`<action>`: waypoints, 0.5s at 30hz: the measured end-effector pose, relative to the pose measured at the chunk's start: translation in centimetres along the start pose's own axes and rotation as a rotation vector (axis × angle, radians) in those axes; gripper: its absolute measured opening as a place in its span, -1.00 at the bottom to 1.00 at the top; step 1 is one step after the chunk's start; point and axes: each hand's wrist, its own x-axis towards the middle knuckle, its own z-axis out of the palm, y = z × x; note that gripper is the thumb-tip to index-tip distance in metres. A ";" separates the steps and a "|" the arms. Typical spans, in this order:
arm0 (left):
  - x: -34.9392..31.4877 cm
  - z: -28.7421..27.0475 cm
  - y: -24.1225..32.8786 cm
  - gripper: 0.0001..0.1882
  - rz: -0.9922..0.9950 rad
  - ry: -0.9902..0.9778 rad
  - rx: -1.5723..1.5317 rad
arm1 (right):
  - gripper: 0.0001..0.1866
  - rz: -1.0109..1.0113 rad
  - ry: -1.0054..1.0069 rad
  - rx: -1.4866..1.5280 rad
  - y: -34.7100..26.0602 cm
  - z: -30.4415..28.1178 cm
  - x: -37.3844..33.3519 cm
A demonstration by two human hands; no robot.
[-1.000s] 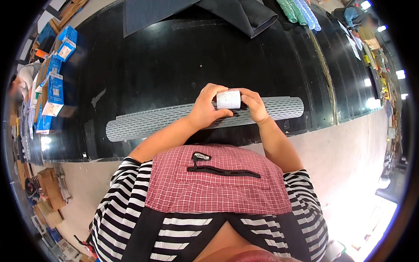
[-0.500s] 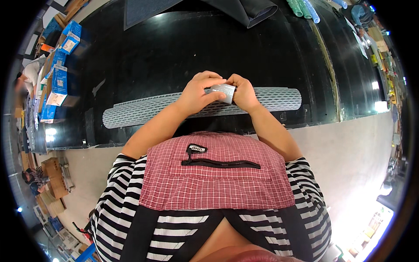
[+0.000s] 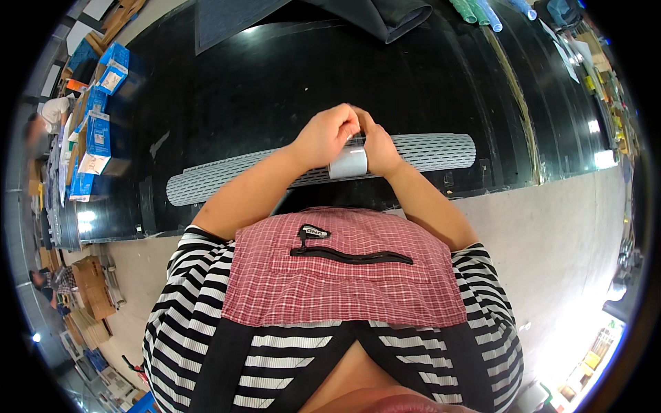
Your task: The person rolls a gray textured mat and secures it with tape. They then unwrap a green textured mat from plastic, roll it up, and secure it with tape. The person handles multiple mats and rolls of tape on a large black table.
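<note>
A grey roll of perforated matting [image 3: 430, 151] lies crosswise on the black table, in front of my body. Over its middle lies a glossy silvery-white paper band [image 3: 349, 164], curved along the roll. My left hand [image 3: 329, 136] is closed at the band's far end, its thumb and fingers pinched together. Close against it, my right hand [image 3: 381, 148] has its fingers bent inward, meeting the left fingertips above the roll. The band's upper end runs up between the two hands, and the fingers partly hide it.
The black table [image 3: 227, 89] carries a dark folded mat [image 3: 241, 20] at the far side and green and blue rolls [image 3: 475, 10] at far right. Blue boxes [image 3: 96, 141] stand along the left edge. Another person [image 3: 51, 113] is beyond them.
The silvery band has come down from being held up in my fingers to lying over the roll. My left hand has closed more tightly, and both hands have drawn together.
</note>
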 end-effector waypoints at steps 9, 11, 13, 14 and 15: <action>-2.8 -1.0 -8.6 -0.79 -0.421 -0.155 0.132 | 0.02 -0.284 0.063 -0.318 -3.0 3.2 -5.3; -3.1 -0.7 -8.5 -0.79 -0.607 -0.258 -0.002 | 0.05 -0.203 -0.066 -0.327 -4.0 3.5 -5.1; -3.3 -0.6 -9.2 -0.77 -0.667 -0.357 -0.048 | 0.05 -0.182 -0.141 -0.362 -4.5 4.1 -4.7; -3.5 -0.9 -9.5 -0.77 -0.618 -0.399 0.010 | 0.07 -0.085 -0.182 -0.353 -4.9 4.3 -4.6; -3.6 -1.1 -9.9 -0.77 -0.567 -0.441 0.068 | 0.07 -0.113 -0.161 -0.333 -4.5 4.8 -4.8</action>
